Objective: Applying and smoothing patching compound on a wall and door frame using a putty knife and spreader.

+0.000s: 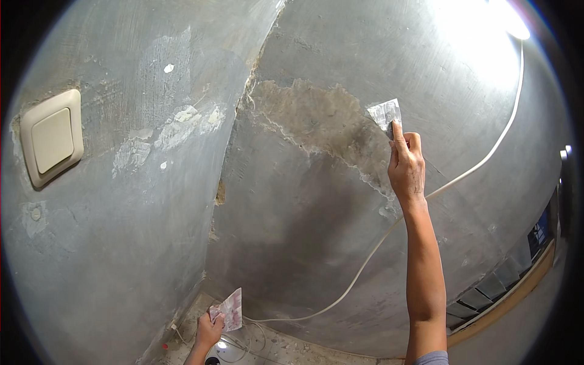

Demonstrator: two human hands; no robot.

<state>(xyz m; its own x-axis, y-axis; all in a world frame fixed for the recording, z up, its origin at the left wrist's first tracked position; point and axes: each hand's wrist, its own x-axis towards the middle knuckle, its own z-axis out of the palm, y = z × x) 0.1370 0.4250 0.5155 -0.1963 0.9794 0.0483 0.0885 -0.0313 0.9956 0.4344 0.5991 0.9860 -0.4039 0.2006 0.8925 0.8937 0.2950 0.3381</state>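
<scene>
My right hand [407, 167] is raised to the grey wall [292, 201] and grips a small putty knife [384, 114]. Its blade lies at the upper right edge of a bare brownish patch [316, 115], where the surface coat has come away with a ragged rim. I cannot tell whether the blade touches the wall. Low down near the corner, my left hand [208, 331] is closed around a wider scraper [230, 309], its pale blade smeared with reddish and white residue. The left hand is away from the wall patch.
A white cable [486, 157] runs from a bright lamp [511, 21] down across the wall to the floor [286, 347]. At left, a cream wall switch [52, 139] sits on the adjoining wall near white filler smears [188, 125]. A wood-edged opening [505, 298] lies at lower right.
</scene>
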